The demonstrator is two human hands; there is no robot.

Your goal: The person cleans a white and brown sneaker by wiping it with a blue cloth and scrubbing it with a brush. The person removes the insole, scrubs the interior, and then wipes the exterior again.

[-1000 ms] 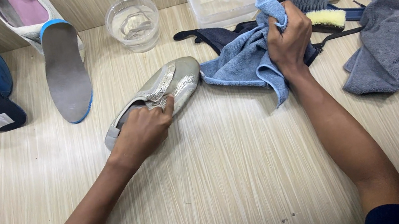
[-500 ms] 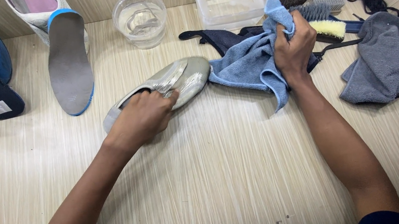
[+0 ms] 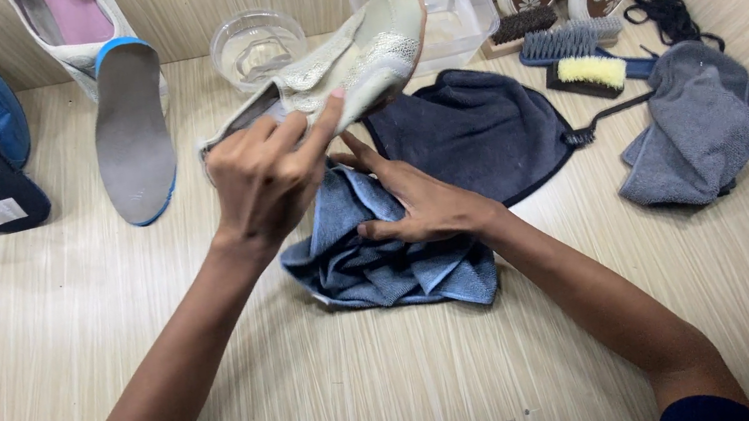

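Grey-green fabric fills the left hand (image 3: 265, 173), which grips a slim mesh slip-on shoe (image 3: 348, 61) by its heel end and holds it tilted up off the pale wood-grain table (image 3: 424, 385). Just below, the right hand (image 3: 419, 203) lies flat with fingers spread, pressing on a crumpled light blue microfibre cloth (image 3: 383, 260) that rests on the table. Beside that cloth lies a dark navy cloth (image 3: 482, 126), with a yellow-bristled brush (image 3: 590, 73) and a bunched grey towel (image 3: 696, 131) further right. Behind the shoe stand a clear round bowl (image 3: 251, 48) and a clear rectangular tub (image 3: 462, 8); a grey insole (image 3: 128, 130) lies to the left.
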